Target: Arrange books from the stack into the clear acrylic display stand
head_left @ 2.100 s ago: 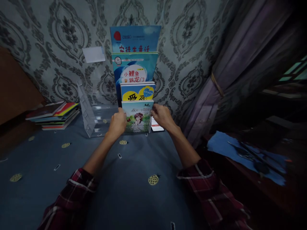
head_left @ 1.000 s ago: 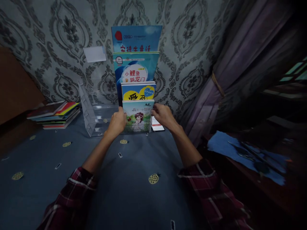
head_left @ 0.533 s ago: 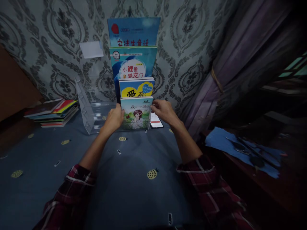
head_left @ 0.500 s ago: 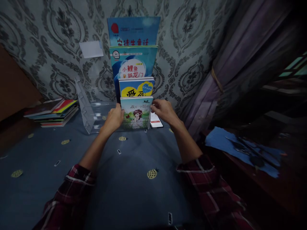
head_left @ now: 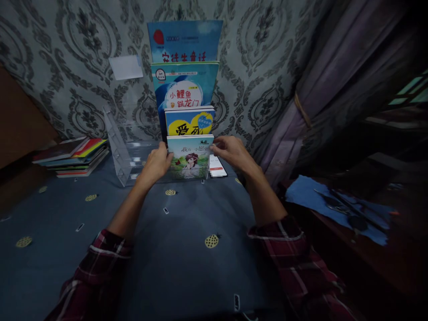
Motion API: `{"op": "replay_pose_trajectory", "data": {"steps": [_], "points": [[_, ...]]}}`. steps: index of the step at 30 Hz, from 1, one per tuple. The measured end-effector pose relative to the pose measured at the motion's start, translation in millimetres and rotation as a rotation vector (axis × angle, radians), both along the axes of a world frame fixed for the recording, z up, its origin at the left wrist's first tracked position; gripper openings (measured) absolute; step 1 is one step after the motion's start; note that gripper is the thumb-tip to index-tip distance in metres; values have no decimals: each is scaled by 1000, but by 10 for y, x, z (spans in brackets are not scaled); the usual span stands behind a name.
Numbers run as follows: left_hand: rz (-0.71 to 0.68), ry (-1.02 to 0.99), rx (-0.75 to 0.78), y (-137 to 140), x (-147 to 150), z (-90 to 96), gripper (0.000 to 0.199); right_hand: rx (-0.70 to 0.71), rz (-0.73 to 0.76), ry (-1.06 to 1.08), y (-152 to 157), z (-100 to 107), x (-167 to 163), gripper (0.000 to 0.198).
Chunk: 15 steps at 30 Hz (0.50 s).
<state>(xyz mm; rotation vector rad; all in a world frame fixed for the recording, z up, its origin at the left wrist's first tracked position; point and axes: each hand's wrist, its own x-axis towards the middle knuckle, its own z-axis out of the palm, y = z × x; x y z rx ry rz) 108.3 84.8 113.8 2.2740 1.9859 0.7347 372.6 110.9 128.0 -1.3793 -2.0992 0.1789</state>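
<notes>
Currently, both hands are at the front book (head_left: pixel 190 156), a small one with green and light blue cover and a drawn figure on it. It stands upright, leaning slightly back, in the lowest front step of a clear plastic stand (head_left: pixel 115 149), which is placed near the back edge of the desk (head_left: pixel 187 249), close to the patterned wall (head_left: pixel 261 62). The left hand (head_left: pixel 157 161) is at the left edge of this book, with its fingers bent and the thumb near the cover. The right hand (head_left: pixel 230 151) is at the upper part of the right edge, also with bent fingers. Whether the fingers grasp the book firmly or only touch it, I cannot tell.

Behind it, three more books rise one above another: a yellow and blue book (head_left: pixel 190 129), then a teal book (head_left: pixel 183 84), and at the back a tall blue book (head_left: pixel 185 40). The left part of the stand lets the wall be seen through it, and a white card (head_left: pixel 126 67) shows above that part. Just right of the front book, below the right hand, a phone (head_left: pixel 217 167) has a bright screen. Near the back left corner of the desk lies a pile of books (head_left: pixel 75 156). Beyond the right side of the desk, a blue cloth (head_left: pixel 307 196) carries some dark tools, and a tied curtain (head_left: pixel 284 125) hangs by the wall.
</notes>
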Motion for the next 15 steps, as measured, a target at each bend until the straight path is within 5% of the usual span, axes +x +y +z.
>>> {"op": "replay_pose_trajectory", "data": {"steps": [15], "points": [[-69,24,-5,-152,-13,138,25,-24,27,-111,-141,173,69,29]]}}
